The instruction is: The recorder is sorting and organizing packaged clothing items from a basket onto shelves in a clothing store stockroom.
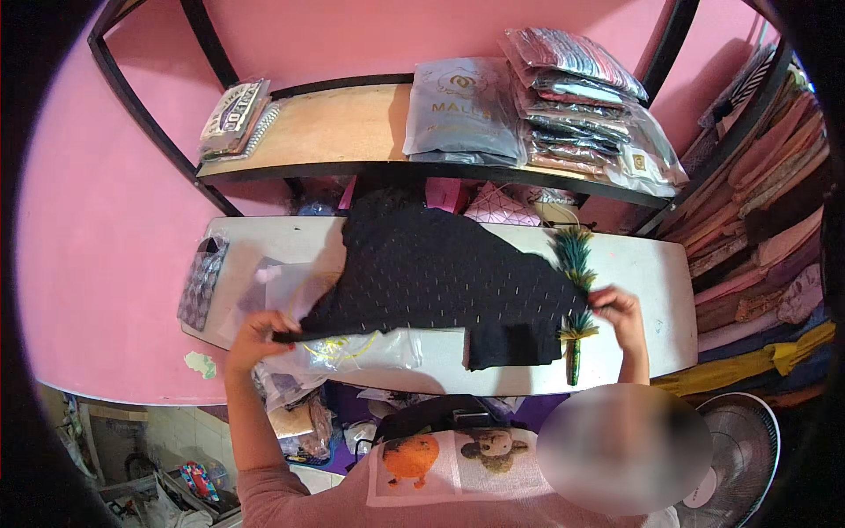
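1. Stretching the black knit garment (440, 273) flat across the white table (651, 264) looks like the step in hand; it lies spread there, studded with small pale flecks
2. Left hand (260, 333) pinches the garment's near left edge, fingers curled over it, above a clear plastic bag (352, 350)
3. Right hand (618, 310) pinches the right edge, just beside a green feather duster (574, 290)
4. Pulling both edges evenly apart, low to the table, should keep the knit from bunching or dragging the duster
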